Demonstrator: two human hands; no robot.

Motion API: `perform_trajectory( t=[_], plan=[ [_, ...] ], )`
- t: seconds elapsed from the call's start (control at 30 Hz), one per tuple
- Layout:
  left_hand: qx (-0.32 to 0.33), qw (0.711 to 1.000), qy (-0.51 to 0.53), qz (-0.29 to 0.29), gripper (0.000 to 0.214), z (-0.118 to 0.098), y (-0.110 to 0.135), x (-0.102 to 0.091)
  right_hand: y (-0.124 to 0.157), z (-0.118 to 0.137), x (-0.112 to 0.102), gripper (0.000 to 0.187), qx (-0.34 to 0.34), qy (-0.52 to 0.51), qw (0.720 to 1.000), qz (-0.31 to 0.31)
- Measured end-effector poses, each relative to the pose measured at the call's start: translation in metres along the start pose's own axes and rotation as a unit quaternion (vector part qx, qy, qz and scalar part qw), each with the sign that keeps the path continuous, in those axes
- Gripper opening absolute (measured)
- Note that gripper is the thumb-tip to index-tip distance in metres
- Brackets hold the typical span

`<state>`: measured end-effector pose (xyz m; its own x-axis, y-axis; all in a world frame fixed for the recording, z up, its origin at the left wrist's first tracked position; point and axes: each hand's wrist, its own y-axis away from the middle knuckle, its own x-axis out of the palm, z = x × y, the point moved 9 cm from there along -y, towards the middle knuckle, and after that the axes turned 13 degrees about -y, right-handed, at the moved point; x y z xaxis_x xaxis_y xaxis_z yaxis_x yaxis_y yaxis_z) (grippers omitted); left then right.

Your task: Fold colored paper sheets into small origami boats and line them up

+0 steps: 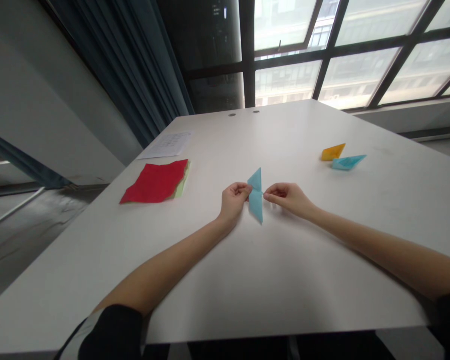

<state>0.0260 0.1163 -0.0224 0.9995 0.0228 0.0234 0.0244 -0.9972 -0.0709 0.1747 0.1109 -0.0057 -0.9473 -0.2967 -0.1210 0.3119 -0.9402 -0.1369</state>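
Note:
A light blue folded paper (255, 204) is held upright a little above the table, its two ends tapering to points. My left hand (234, 201) grips its left side, thumb in front near the middle. From the other side, my right hand (288, 197) pinches at the middle of the paper's right edge with thumb and forefinger. The small bit between those fingertips is too small to make out clearly.
On the white table (217, 280), a stack of red paper (155, 182) with pale green sheets lies left. Behind it is a printed sheet (167, 145). A yellow paper boat (333, 152) and a blue paper boat (348, 162) sit at the right. Windows stand beyond.

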Motion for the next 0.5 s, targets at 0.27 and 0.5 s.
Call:
perform_trajectory(
  t=[0.27,0.5],
  plan=[
    [-0.019,0.997,0.064,0.034,0.033,0.004,0.002,0.009,-0.001,0.003,-0.008,0.028,-0.027,0.032,0.998,-0.036],
    [-0.025,0.998,0.033,0.054,0.036,0.003,0.004,0.013,0.000,0.014,-0.016,0.025,-0.055,0.080,0.993,-0.070]
  ],
)
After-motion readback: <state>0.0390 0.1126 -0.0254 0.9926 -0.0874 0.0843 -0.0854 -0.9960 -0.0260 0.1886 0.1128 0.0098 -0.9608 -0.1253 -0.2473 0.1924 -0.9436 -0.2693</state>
